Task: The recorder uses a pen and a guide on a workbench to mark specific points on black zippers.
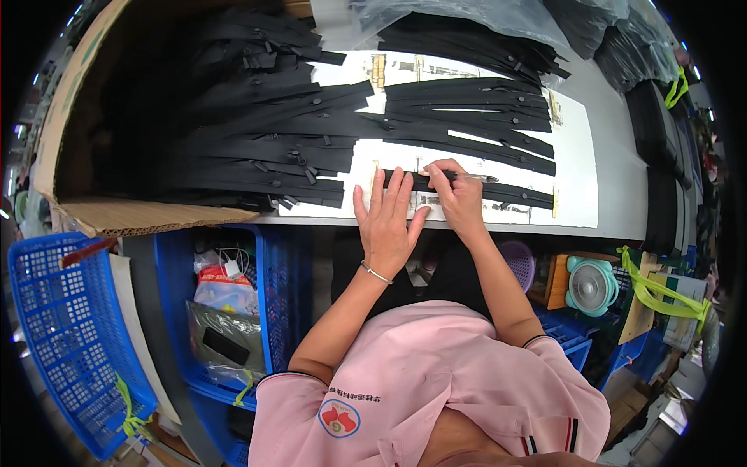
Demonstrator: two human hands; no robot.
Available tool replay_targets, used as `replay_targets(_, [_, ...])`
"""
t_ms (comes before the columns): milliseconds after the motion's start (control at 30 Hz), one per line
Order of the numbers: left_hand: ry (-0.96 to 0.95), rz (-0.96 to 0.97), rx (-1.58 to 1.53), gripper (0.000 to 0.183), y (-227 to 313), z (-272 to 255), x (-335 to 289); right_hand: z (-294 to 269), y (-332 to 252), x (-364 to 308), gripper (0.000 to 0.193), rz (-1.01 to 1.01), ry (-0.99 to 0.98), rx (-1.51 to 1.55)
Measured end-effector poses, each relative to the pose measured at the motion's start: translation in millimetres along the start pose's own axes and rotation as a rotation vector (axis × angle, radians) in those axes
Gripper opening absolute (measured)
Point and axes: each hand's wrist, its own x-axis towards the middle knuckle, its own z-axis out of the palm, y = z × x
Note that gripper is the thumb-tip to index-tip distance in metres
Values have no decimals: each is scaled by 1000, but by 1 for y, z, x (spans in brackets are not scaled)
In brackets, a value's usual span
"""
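Observation:
My left hand (385, 224) lies flat with spread fingers, the fingertips pressing on the left end of a black zipper (510, 193). Beside it, my right hand (461, 202) is closed round a pen (476, 177), whose tip end points left over the zipper near my left fingers. The zipper stretches across a white board (577, 156) with strips of tape and dark marks on it. Farther back on the board, more black zippers (475, 95) lie side by side. A heap of loose black zippers (272, 163) spreads to the left, with pullers showing.
A cardboard box (156, 214) lies on its side at the left, filled with zippers. Plastic bags (498, 19) cover the table's far side. Below the edge are a blue basket (74, 335), a blue crate (276, 303) holding a phone (226, 345), and a small fan (591, 286).

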Motion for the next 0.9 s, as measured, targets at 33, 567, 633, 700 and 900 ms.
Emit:
replay_targets(33, [3,-5,-1,56,0,1,0,0,-1,0,16,0,14,4])
replay_targets(567, [12,-28,-11,53,0,2,-2,3,-1,-2,17,-11,-15,-58])
replay_targets(633, [6,-27,-13,53,0,2,-2,4,0,-2,17,-17,-14,-68])
replay_targets(700, [10,-29,-4,53,1,3,-2,3,2,-1,15,-31,-12,-98])
replay_targets(900, [8,-33,-7,54,-1,4,-2,2,3,-2,15,-119,5,-106])
